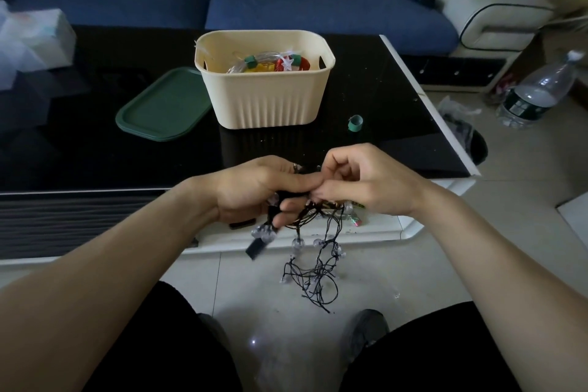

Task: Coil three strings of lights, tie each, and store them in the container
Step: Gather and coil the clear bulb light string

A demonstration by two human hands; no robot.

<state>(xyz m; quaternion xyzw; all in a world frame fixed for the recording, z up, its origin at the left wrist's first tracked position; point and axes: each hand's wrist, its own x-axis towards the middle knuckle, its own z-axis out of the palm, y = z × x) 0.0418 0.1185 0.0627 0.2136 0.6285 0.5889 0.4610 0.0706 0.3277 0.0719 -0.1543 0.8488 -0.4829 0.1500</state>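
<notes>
A black-wired string of lights (313, 267) with clear round bulbs hangs in a loose tangle below my hands, over the floor. My left hand (254, 191) grips the gathered part of it, with a small black box dangling underneath. My right hand (359, 181) pinches the wire right beside the left thumb. The cream container (264, 105) stands on the black table behind my hands, holding coiled light strings bound with green ties. One loose green tie (355, 123) lies on the table to the container's right.
A dark green lid (159, 108) lies left of the container. The black table (95, 153) has a white rim. A blue sofa runs along the back. A water bottle (537, 92) and a black bag lie on the floor at right. My knees frame the bottom.
</notes>
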